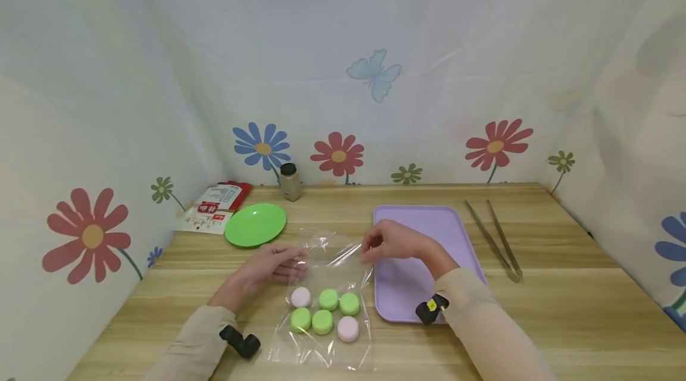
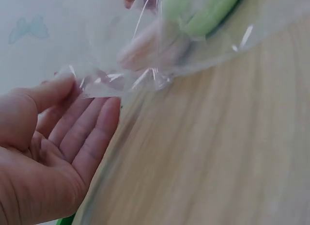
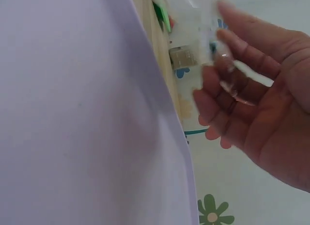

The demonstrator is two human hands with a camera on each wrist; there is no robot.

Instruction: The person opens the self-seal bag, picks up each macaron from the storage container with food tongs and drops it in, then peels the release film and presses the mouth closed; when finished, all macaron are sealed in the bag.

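Note:
A clear plastic bag (image 1: 329, 271) lies on the table between my hands, with several green macarons (image 1: 323, 322) and two pink macarons (image 1: 348, 329) inside its lower part. My left hand (image 1: 270, 265) pinches the bag's upper left edge between thumb and fingers; the left wrist view shows the film (image 2: 114, 82) bunched at the fingertips. At the upper right edge, my right hand (image 1: 393, 241) pinches the film with thumb and index finger, the other fingers curled loosely beneath. That hand hangs over the left side of a lilac tray (image 1: 404, 292).
Metal tongs (image 1: 506, 256) lie right of the tray. Behind my left hand are a green plate (image 1: 255, 225) and a red and white packet (image 1: 211, 208). A small dark-capped jar (image 1: 290, 183) stands at the back, before a flower-printed curtain (image 1: 321, 41).

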